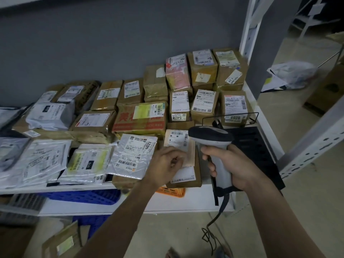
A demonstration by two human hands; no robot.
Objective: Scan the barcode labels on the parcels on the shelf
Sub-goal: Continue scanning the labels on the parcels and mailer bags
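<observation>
Many labelled parcels cover the white shelf: brown boxes at the back and right, plastic mailers at the left. My right hand grips a grey and black barcode scanner, its head over a small brown parcel with a white barcode label at the shelf's front. My left hand rests with curled fingers on that parcel's near edge, pinching it. A silver mailer marked 4021 lies just left of it. Boxes marked 5428 and 4926 stand behind.
A black slotted tray with a wire stand lies at the shelf's right end. White uprights frame the shelf. Blue and orange crates sit below. The scanner cable trails to the floor. Boxes lie on the floor.
</observation>
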